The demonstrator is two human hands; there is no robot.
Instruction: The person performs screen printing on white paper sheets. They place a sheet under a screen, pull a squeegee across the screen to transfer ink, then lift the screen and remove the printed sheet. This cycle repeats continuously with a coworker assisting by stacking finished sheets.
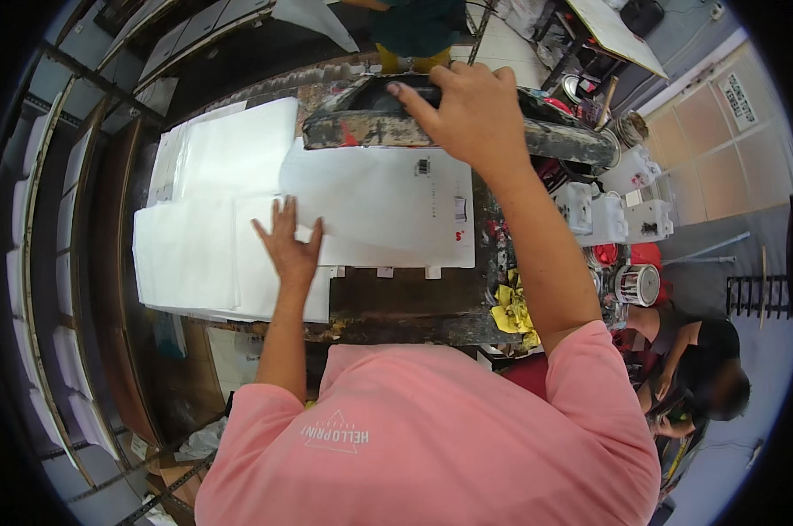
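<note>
My right hand is closed over the near bar of a paint-stained screen-printing frame, which is tipped up at the far side of the table. Dark smudges mark the thumb. My left hand lies with fingers spread on the right edge of a pile of white sheets. Under the frame's edge, beside that hand, rests a white printed sheet with a small barcode and a red mark near its right end. The fingers partly hide where the sheets meet.
Paint-spotted table beneath. At right stand white plastic jugs, a paint can and crumpled yellow material. Shelving racks line the left. One person sits at right; another stands across the table.
</note>
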